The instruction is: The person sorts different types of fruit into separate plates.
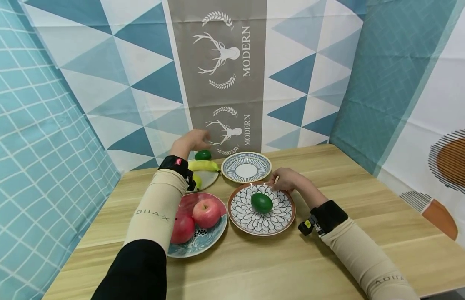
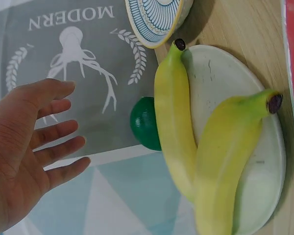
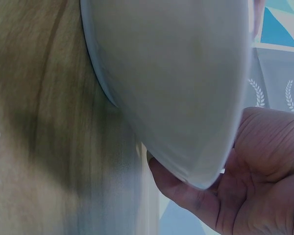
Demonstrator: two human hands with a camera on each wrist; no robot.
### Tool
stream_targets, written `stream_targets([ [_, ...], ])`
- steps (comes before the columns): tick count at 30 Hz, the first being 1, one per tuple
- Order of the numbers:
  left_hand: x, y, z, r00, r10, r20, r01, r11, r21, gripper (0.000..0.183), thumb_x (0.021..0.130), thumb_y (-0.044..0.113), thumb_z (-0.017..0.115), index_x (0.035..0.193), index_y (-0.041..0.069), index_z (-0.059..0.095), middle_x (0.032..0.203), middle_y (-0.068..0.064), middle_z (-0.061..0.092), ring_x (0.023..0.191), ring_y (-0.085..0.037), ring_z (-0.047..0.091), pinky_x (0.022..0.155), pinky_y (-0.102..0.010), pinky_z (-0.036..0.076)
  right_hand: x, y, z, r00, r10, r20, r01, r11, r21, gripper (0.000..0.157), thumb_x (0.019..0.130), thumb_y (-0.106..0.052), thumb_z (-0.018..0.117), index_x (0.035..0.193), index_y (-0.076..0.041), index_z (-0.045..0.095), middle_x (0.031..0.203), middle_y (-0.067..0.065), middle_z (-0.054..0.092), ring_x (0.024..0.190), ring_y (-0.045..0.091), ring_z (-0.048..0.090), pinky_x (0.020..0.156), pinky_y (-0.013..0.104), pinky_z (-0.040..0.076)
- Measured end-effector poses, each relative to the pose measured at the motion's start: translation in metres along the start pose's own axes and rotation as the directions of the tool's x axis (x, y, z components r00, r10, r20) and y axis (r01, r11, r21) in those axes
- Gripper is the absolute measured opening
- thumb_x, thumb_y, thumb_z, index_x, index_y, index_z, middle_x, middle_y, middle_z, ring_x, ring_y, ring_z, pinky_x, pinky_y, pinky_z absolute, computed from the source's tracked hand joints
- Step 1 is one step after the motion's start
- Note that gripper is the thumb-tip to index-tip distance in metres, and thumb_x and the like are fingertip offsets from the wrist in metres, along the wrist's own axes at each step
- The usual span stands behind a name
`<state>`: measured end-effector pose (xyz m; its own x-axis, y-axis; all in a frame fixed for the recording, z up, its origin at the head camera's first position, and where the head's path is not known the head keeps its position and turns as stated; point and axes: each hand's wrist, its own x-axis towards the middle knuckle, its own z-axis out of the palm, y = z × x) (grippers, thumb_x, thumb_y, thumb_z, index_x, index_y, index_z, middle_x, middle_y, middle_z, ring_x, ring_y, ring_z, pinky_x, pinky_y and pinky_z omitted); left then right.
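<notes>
My right hand [image 1: 286,180] grips the back right rim of a plate [image 1: 240,208] with a black-and-white petal pattern and a brown edge. Its pale underside [image 3: 171,73] fills much of the right wrist view, with fingers curled under the rim. On that plate lies a green oval fruit [image 1: 261,203]. My left hand [image 1: 193,141] hovers at the back left with nothing in it, fingers spread and loosely bent in the left wrist view. Close to it are a second green fruit [image 2: 146,123] and two bananas [image 2: 175,115] on a pale plate [image 2: 257,188].
Left of the petal plate stands a red-and-blue plate [image 1: 202,250] with red apples [image 1: 206,213], partly behind my left forearm. A blue-striped plate [image 1: 246,167] sits at the back by the printed curtain [image 1: 221,96]. All stand on a wooden table [image 1: 277,266].
</notes>
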<state>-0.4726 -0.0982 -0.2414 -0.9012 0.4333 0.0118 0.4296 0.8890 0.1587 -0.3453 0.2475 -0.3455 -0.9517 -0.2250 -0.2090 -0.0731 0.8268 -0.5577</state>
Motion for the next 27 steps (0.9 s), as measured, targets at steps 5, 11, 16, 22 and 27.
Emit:
stream_targets([
  [5, 0.013, -0.011, 0.009, 0.999, -0.031, -0.021, 0.030, 0.999, -0.043, 0.053, 0.100, 0.024, 0.067, 0.145, -0.001, 0.054, 0.142, -0.025, 0.058, 0.132, -0.042, 0.054, 0.108, -0.054, 0.047, -0.002, 0.002, 0.000, 1.000, 0.005, -0.013, -0.005, 1.000, 0.014, 0.011, 0.097, -0.011, 0.075, 0.106, -0.006, 0.070, 0.101, 0.013, 0.062, 0.061, 0.013, 0.053, 0.050, 0.025, 0.045],
  [11, 0.027, -0.024, 0.023, 0.998, -0.051, -0.043, 0.049, 0.998, -0.048, 0.052, 0.101, 0.026, 0.067, 0.144, 0.000, 0.054, 0.144, -0.026, 0.056, 0.135, -0.043, 0.052, 0.111, -0.055, 0.044, -0.003, 0.002, -0.002, 1.000, 0.003, -0.009, -0.003, 1.000, 0.002, 0.011, 0.097, -0.012, 0.074, 0.107, -0.007, 0.070, 0.102, 0.014, 0.063, 0.061, 0.014, 0.054, 0.051, 0.026, 0.045],
  [16, 0.034, -0.038, 0.037, 0.993, -0.102, -0.063, 0.095, 0.991, -0.096, 0.054, 0.102, 0.026, 0.066, 0.146, -0.002, 0.052, 0.147, -0.028, 0.052, 0.136, -0.045, 0.050, 0.112, -0.055, 0.042, 0.000, 0.001, -0.002, 1.000, 0.005, -0.015, -0.005, 1.000, -0.017, 0.012, 0.096, -0.013, 0.076, 0.106, -0.009, 0.071, 0.105, 0.015, 0.063, 0.069, 0.017, 0.061, 0.055, 0.027, 0.050],
  [22, 0.036, -0.045, 0.044, 0.983, -0.164, -0.079, 0.155, 0.982, -0.106, 0.058, 0.102, 0.029, 0.067, 0.147, -0.003, 0.050, 0.149, -0.030, 0.049, 0.137, -0.046, 0.049, 0.113, -0.056, 0.042, -0.001, 0.001, -0.002, 1.000, 0.010, -0.009, -0.010, 1.000, 0.009, 0.012, 0.096, -0.011, 0.076, 0.106, -0.007, 0.071, 0.102, 0.013, 0.063, 0.062, 0.015, 0.055, 0.051, 0.026, 0.046],
  [27, 0.030, -0.046, 0.046, 0.979, -0.171, -0.108, 0.159, 0.981, -0.113, 0.056, 0.102, 0.028, 0.066, 0.144, -0.006, 0.050, 0.144, -0.032, 0.051, 0.132, -0.047, 0.051, 0.110, -0.056, 0.044, -0.002, -0.001, 0.002, 1.000, 0.014, -0.011, -0.014, 1.000, 0.023, 0.011, 0.097, -0.012, 0.076, 0.105, -0.007, 0.070, 0.098, 0.012, 0.062, 0.063, 0.015, 0.054, 0.051, 0.026, 0.046],
])
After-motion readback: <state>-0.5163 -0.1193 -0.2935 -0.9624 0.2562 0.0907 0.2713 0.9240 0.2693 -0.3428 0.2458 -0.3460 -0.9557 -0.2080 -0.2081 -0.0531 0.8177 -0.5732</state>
